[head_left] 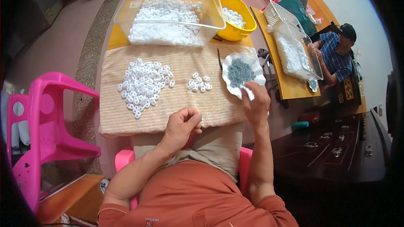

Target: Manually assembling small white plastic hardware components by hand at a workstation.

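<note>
My left hand (184, 125) is closed at the near edge of a striped cloth (181, 113), thumb against curled fingers; anything inside is hidden. My right hand (257, 101) reaches over the near rim of a white scalloped dish (228, 85), its fingers drawn together. Something white shows by those fingers, too unclear to tell from the rim. Tiny grey pieces (240, 72), perhaps springs, are heaped in the dish. A large pile of small white oval plastic pieces with two holes (145, 82) lies on the cloth at left. A smaller group of similar pieces (199, 83) lies between pile and dish.
At the back, a clear plastic bin (168, 25) holds many white pieces, beside a yellow basin (248, 19) with more. A pink chair (54, 122) stands at left. To the right, a person (336, 50) sits at another table with a white-filled bin (294, 54).
</note>
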Motion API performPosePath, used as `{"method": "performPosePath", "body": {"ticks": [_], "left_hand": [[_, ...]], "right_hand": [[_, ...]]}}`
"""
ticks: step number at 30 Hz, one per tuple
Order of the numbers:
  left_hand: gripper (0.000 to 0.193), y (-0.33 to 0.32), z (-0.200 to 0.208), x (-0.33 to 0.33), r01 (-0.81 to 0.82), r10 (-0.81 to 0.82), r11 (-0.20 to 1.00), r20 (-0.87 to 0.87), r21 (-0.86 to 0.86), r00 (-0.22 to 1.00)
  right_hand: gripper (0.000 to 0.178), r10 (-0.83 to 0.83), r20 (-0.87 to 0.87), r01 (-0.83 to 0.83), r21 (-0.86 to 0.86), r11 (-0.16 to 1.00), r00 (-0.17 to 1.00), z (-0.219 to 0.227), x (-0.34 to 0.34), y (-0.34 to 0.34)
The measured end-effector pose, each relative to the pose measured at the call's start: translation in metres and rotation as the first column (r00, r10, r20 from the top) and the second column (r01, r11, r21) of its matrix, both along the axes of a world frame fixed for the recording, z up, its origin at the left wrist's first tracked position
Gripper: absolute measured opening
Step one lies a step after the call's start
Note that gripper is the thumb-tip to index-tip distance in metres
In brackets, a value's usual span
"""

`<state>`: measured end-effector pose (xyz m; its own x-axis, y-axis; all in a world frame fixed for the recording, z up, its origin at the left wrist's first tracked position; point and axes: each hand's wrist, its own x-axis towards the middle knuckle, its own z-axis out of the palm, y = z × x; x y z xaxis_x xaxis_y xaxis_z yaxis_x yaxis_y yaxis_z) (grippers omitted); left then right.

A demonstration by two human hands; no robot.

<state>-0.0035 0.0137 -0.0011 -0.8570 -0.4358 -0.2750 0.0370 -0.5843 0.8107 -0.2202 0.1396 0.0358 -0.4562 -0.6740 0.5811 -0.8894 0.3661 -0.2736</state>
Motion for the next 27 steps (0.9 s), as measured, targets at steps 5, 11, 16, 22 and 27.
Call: {"method": "performPosePath", "body": {"ticks": [5,11,16,22,27], "left_hand": [[0.015,0.0,0.006,0.003,0.013,-0.012,0.997,-0.018,0.077,1.0],[0.016,-0.003,0.009,0.003,0.059,-0.05,0.976,-0.049,0.21,0.998],[0.016,-0.005,0.009,0.004,0.094,-0.078,0.958,-0.069,0.271,0.995],[0.015,-0.007,0.009,0.003,0.04,-0.026,0.956,-0.052,0.289,0.998],[0.015,-0.01,0.005,0.003,0.011,-0.002,0.968,-0.033,0.25,0.999]], "right_hand": [[0.024,0.485,0.491,-0.454,-0.191,0.87,0.723,0.004,0.057,-0.017],[0.016,0.531,0.692,-0.51,-0.267,0.818,0.489,-0.012,0.073,-0.021],[0.012,0.528,0.751,-0.481,-0.32,0.816,0.396,-0.016,0.074,-0.019],[0.005,0.45,0.811,-0.339,-0.332,0.88,0.374,-0.021,0.077,-0.018],[0.006,0.447,0.854,-0.299,-0.368,0.88,0.267,-0.025,0.079,-0.017]]}}
